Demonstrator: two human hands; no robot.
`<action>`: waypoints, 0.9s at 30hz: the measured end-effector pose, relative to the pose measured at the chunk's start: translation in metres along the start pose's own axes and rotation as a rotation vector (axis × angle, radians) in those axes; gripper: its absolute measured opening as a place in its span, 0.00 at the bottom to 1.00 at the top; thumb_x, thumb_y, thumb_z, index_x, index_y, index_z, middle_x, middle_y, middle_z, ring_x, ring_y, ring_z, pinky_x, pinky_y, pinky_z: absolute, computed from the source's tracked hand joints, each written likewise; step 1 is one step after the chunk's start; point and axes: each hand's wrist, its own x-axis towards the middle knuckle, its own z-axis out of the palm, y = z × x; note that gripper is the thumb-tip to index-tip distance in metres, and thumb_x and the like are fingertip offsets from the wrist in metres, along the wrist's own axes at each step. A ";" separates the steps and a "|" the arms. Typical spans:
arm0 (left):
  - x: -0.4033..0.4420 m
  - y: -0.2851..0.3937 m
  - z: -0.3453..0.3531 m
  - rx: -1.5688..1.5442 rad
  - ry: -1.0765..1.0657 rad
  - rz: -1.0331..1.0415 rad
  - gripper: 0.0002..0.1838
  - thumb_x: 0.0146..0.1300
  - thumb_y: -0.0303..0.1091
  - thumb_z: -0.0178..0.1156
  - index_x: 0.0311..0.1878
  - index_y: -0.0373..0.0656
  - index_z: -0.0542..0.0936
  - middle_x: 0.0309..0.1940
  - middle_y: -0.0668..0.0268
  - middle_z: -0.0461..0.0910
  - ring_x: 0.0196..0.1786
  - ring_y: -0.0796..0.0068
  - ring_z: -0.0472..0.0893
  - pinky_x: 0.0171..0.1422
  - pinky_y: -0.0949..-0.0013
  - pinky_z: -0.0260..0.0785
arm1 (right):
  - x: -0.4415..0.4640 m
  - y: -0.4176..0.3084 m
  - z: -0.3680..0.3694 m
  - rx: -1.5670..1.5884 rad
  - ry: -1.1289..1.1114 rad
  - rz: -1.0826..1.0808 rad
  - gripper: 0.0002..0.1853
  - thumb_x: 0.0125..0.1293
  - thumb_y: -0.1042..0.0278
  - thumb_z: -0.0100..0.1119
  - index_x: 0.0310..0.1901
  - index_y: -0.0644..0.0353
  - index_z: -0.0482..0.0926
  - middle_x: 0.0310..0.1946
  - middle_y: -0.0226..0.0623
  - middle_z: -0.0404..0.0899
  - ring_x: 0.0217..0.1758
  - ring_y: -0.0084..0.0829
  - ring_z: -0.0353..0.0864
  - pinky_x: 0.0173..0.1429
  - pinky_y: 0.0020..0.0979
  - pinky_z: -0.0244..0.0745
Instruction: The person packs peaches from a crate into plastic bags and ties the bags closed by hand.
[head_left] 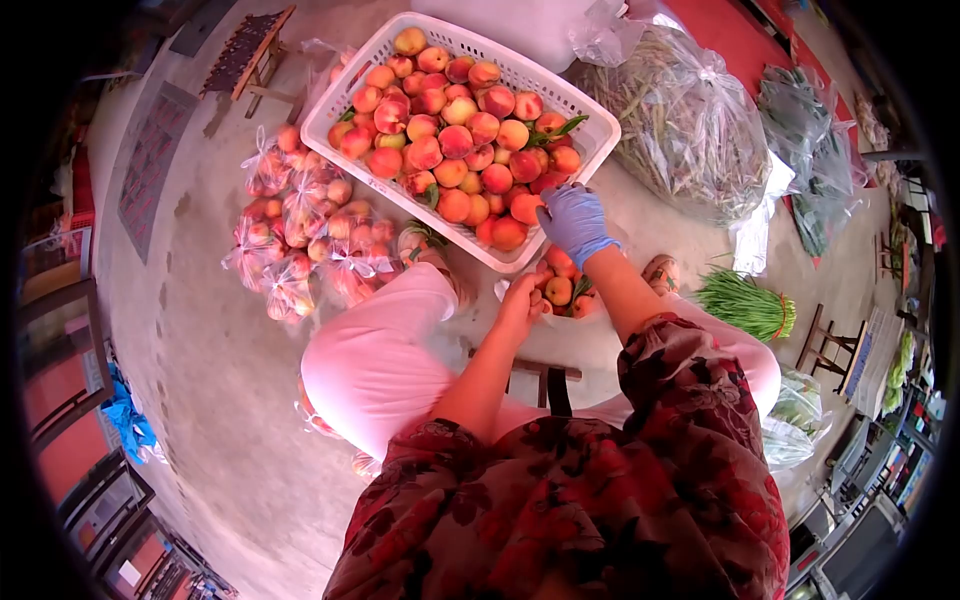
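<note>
A white plastic crate (530,75) with slotted walls and a smooth, rounded rim sits at twelve o'clock, heaped with round peaches (455,140) mottled yellow and red, a few slim green leaves poking out among them. The two hands are apart. The right hand (578,225), in a thin, wrinkled blue glove, lies at the crate's four o'clock side with its fingers curled down by the fruit (whether they grip a peach, I cannot tell). The bare left hand (521,306) is closed on the edge of a filmy plastic bag (583,325), which stands open below the crate, just right of the clock's centre, with several peaches inside. Toward ten o'clock, knotted clear bags (310,230) bulge with more peaches on the smooth grey floor (220,330). A large, crinkled transparent sack (690,130), rounded and tied at its top, slumps at two o'clock. At three o'clock lies a bundle of slender green stalks (740,303). A wooden stool (250,55) with a dark seat stands between ten and eleven.
</note>
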 end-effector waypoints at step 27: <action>0.007 0.010 0.005 -0.064 0.049 0.024 0.03 0.60 0.35 0.50 0.32 0.50 0.67 0.12 0.78 0.53 0.14 0.85 0.55 0.32 0.73 0.58 | 0.123 0.035 0.096 0.775 -0.516 0.190 0.28 0.48 0.48 0.65 0.45 0.63 0.78 0.37 0.33 0.77 0.39 0.26 0.73 0.44 0.28 0.70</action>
